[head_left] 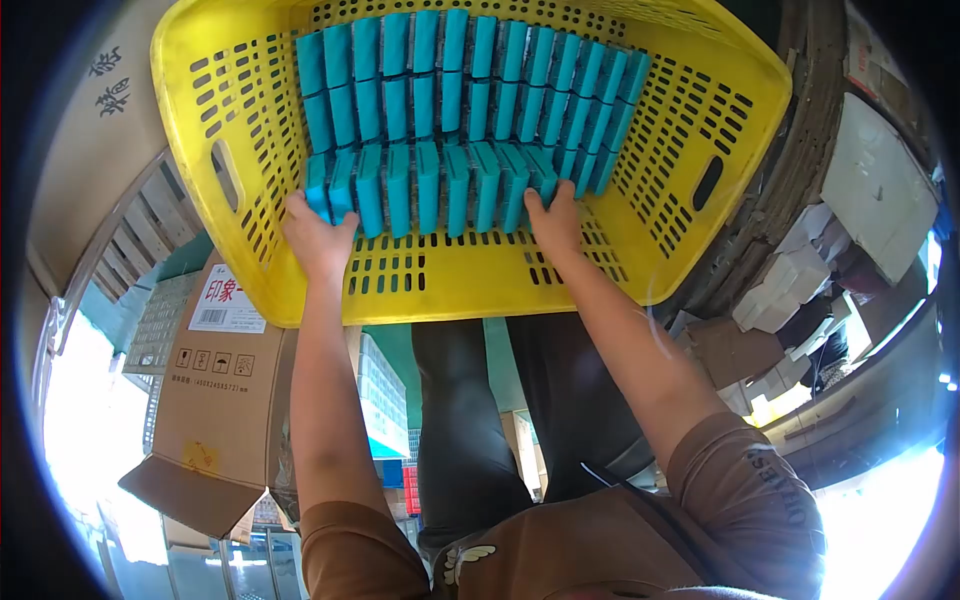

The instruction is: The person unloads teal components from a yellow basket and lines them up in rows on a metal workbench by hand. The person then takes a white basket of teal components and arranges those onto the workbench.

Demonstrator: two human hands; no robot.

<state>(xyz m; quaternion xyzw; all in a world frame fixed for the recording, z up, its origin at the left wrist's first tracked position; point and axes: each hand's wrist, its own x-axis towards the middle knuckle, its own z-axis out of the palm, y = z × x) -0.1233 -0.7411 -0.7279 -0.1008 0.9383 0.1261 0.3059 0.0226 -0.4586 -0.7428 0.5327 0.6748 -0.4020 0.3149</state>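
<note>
Several teal box-like packs (427,190) stand side by side in a front row inside the yellow plastic basket (440,300). My left hand (320,235) grips the left end of this row, its thumb on the near side and its fingers around the outer pack. At the row's right end my right hand (555,222) holds the last pack in the same way, thumb toward the middle. Some fingertips of both hands are hidden behind the packs. Beyond them, more teal packs (395,110) stand in two tight rows toward the basket's far wall.
A brown cardboard box (235,385) with an open flap is below left of the basket. Wooden slats (150,225) lie at the left. White boxes and cardboard pieces (785,290) are heaped at the right. Crates (383,390) show low down beside my legs.
</note>
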